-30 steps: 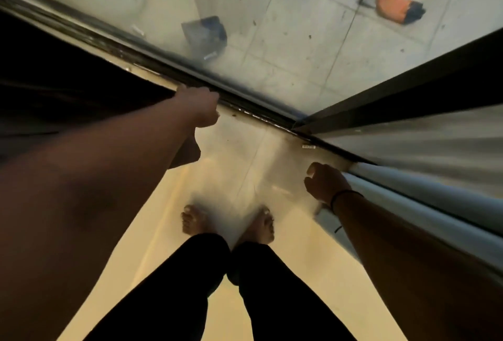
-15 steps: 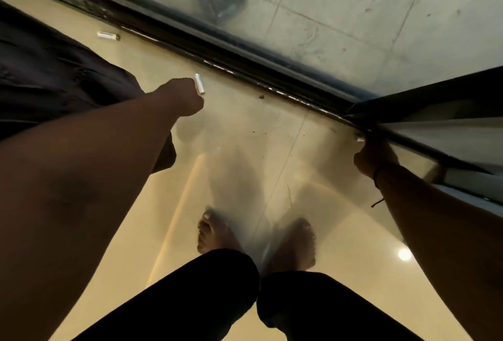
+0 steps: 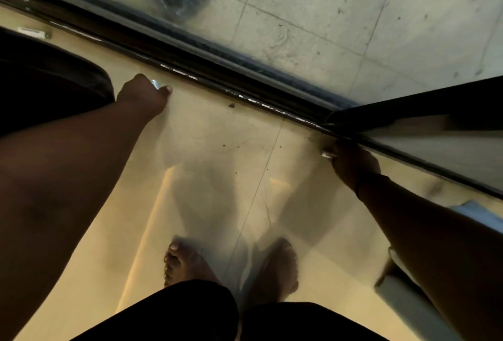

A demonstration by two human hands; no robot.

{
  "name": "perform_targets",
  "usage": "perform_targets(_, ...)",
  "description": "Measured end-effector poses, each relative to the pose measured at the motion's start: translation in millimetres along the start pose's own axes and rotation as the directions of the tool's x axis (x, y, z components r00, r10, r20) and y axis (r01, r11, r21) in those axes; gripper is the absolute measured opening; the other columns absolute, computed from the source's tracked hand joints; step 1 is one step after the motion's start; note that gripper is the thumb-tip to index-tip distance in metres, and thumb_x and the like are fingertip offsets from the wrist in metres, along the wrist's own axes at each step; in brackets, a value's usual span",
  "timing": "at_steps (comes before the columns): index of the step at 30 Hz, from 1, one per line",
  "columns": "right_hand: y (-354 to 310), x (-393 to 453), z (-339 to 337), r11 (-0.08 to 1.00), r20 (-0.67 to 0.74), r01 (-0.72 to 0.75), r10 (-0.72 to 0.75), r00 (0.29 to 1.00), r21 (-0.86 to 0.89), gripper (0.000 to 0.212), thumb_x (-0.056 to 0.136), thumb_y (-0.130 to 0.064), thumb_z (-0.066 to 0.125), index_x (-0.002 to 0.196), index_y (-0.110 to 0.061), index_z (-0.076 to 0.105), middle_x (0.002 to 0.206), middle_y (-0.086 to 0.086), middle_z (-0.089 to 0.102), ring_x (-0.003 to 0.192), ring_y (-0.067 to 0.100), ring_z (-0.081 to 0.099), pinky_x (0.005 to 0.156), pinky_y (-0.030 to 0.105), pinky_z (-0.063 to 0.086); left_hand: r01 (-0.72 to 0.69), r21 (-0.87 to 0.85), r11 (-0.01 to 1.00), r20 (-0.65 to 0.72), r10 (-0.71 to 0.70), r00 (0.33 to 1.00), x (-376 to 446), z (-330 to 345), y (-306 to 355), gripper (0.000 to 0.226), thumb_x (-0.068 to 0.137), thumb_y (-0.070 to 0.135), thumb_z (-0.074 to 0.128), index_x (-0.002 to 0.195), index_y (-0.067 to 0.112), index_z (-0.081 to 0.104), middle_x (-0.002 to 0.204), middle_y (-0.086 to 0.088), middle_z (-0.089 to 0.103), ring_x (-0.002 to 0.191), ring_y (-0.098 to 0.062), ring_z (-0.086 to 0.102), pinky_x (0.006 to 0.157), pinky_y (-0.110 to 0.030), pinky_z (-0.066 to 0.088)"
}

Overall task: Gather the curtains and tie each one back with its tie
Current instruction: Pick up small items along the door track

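Dark fabric curtain [image 3: 49, 87] hangs at the left, pale curtain [image 3: 449, 150] at the right. Left hand [image 3: 143, 98] and right hand [image 3: 353, 162] each have fingers curled on a curtain edge, judged spreading them apart for gathering.

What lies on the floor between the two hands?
In the head view, bare beige floor tile lies between the left hand and the right hand, with only a grout line and small specks.
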State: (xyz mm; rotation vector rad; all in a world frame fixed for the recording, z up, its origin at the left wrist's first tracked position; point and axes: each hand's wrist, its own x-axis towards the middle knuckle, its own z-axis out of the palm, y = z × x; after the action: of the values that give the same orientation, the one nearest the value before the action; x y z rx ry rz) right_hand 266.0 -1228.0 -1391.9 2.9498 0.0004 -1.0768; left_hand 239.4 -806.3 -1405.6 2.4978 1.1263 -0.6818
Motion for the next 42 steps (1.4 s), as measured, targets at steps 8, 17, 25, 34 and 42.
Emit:
perform_targets(8,-73.3,-70.4,-10.4,0.985,0.046,0.174,-0.174,0.984,0.019,0.011,0.089,-0.014,0.048,0.099,-0.011,0.051,0.097,0.014,0.061,0.085,0.032,0.058,0.066,0.031,0.041,-0.051,-0.026,0.998,0.122,0.054,0.991,-57.7,1.9,-5.3,0.046,0.094,0.035,0.049,0.115,-0.006,0.051,0.12,-0.03,0.056,0.111,-0.045,0.053,0.087,-0.04,0.044)
perform_targets(17,-106.1,-260.4,-86.2,0.93,0.223,0.118,-0.204,0.953,0.347,0.045,0.089,-0.018,0.044,0.133,-0.028,0.04,0.116,0.012,0.052,0.105,0.035,0.055,0.085,0.036,0.046,0.205,-0.378,0.903,0.533,0.031,0.845,-272.7,-75.8,-32.1,0.034,0.079,0.024,0.073,0.108,0.014,0.056,0.092,-0.022,0.069,0.071,-0.031,0.064,0.069,-0.039,0.052)
perform_targets(25,-72.6,-437.6,-235.8,0.916,0.227,0.262,-0.336,0.914,0.303,0.032,0.085,-0.022,0.053,0.117,-0.022,0.048,0.109,0.013,0.054,0.101,0.034,0.056,0.082,0.035,0.046,-0.089,-0.362,0.928,0.624,0.312,0.716,-468.0,-275.0,20.8,0.017,0.085,0.025,0.066,0.099,0.024,0.055,0.076,-0.006,0.064,0.061,-0.02,0.059,0.058,-0.024,0.045)
perform_targets(34,-34.3,-559.7,-380.0,0.859,-0.167,0.276,-0.225,0.96,0.432,0.041,0.082,-0.01,0.052,0.123,-0.011,0.054,0.121,0.015,0.06,0.113,0.029,0.054,0.09,0.028,0.04,-0.356,-0.471,0.807,0.53,0.581,0.618,-574.8,-407.4,71.4,0.026,0.084,0.009,0.066,0.107,0.011,0.053,0.067,-0.008,0.057,0.048,-0.015,0.052,0.045,-0.022,0.039)
perform_targets(42,67.0,-686.7,-373.5,0.852,-0.307,0.043,0.141,0.941,0.522,0.047,0.084,-0.013,0.051,0.13,-0.015,0.05,0.129,0.012,0.055,0.12,0.032,0.051,0.096,0.036,0.045,-0.493,-0.501,0.712,0.561,0.7,0.441,-690.1,-401.5,125.1,0.025,0.082,-0.003,0.063,0.098,0.013,0.054,0.069,-0.009,0.056,0.049,-0.016,0.051,0.041,-0.018,0.037)
